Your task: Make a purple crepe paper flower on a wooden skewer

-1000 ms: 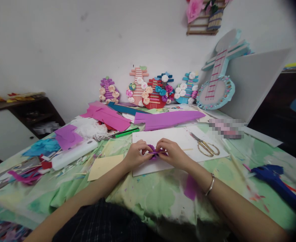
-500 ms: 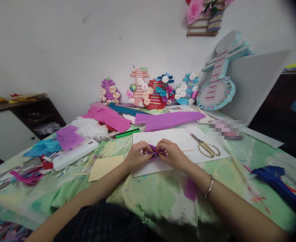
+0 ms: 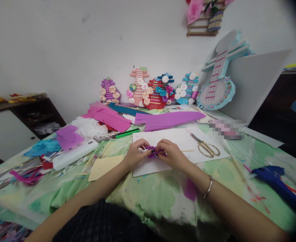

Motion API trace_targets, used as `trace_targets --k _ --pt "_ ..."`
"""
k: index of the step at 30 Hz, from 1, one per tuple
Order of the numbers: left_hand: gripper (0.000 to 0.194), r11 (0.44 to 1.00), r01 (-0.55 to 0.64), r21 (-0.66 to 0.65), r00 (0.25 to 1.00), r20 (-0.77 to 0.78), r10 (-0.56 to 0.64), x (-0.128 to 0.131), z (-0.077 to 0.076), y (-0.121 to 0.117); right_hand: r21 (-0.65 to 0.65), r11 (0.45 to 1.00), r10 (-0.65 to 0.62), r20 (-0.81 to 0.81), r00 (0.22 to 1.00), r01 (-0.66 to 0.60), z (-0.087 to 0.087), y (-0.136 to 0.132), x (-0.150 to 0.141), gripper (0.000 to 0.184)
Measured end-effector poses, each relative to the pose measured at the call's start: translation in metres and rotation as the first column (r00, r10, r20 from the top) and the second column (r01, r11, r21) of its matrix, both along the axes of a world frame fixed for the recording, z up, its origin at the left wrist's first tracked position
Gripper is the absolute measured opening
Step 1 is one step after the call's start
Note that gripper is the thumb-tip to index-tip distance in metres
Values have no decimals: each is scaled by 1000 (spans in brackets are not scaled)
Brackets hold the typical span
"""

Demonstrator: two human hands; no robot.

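Between my two hands is a small piece of purple paper (image 3: 151, 155), partly hidden by the fingers. My left hand (image 3: 136, 154) pinches its left side between thumb and fingers. Close beside it, my right hand (image 3: 172, 154) is closed on the right side of the paper. A thin wooden stick (image 3: 187, 150) sticks out to the right from behind my right hand; its other end is hidden around the paper. Both hands are over a white board (image 3: 148, 170). Gold-handled scissors (image 3: 205, 146) lie on the board, right of my right hand.
A green utility knife (image 3: 127, 133) and purple paper sheets (image 3: 170, 120) lie behind the board. At left are a white glue-bottle-like object (image 3: 74, 155) and a cream card (image 3: 105, 168). A blue glue gun (image 3: 271, 178) is at right. Decorated paper lutes (image 3: 155, 97) stand against the wall.
My left hand has shifted its grip slightly, its fingers a little more spread along the paper. The purple paper between the hands has turned a little. My right hand stays nearly in place.
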State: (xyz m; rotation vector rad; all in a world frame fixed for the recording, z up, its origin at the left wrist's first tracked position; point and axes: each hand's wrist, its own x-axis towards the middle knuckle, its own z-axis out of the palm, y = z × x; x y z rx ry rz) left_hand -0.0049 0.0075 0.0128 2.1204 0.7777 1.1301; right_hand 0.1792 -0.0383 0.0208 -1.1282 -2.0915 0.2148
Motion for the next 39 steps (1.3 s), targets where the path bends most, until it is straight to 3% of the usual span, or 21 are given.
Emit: trace_targets --k 4,10,14,17,24,29,34,39 --pt "9 995 -66 77 997 -35 69 1 3 -4 68 997 -50 71 996 45 -6 1 -6 16" --pt "12 964 -260 54 963 -66 263 4 1 -4 189 975 -153 193 969 116 -8 -4 -18 15" --pt "12 956 -291 23 955 -50 292 4 0 -5 223 970 -160 269 950 100 -8 -5 -21 13" --pt "11 952 -298 74 952 -50 302 3 1 -5 245 966 -162 299 940 88 -9 -4 -21 13" --pt "12 929 -265 258 957 -48 286 2 2 -8 260 962 -169 325 931 84 -8 -5 -23 12" --pt "13 939 -238 249 968 -23 252 2 2 -7 279 958 -166 330 929 71 -8 -6 -24 13" --pt "8 970 -158 187 987 14 158 -1 3 -3 221 968 -159 179 971 118 -5 -3 -15 16" --pt "6 949 2 314 997 -80 24 -2 9 -3 146 982 -126 8 992 124 -2 1 -5 17"
